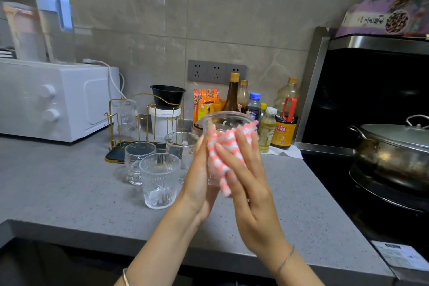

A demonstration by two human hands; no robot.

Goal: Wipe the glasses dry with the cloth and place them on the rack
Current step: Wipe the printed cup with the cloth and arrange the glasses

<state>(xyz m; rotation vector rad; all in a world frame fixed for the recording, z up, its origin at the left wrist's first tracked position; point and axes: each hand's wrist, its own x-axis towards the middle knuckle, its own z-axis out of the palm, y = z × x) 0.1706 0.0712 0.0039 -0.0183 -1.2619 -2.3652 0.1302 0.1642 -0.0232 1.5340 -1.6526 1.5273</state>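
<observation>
I hold a clear ribbed glass [226, 121] up above the counter, wrapped in a pink-and-white checked cloth [220, 146]. My left hand [199, 176] cups the glass from the left side. My right hand [246, 169] presses the cloth against it with fingers laid fairly straight. Three more ribbed glasses stand on the counter to the left: the nearest [159, 180], one behind it [137, 160], one further right [180, 146]. The gold wire rack [144, 121] stands behind them with one glass [126, 116] upside down on its left peg.
A white microwave [53, 100] sits at the left with jugs on top. A white tub with a black bowl [166, 109] stands behind the rack. Bottles and packets [267, 121] line the wall. A steel pot [392, 153] sits on the black stove at the right.
</observation>
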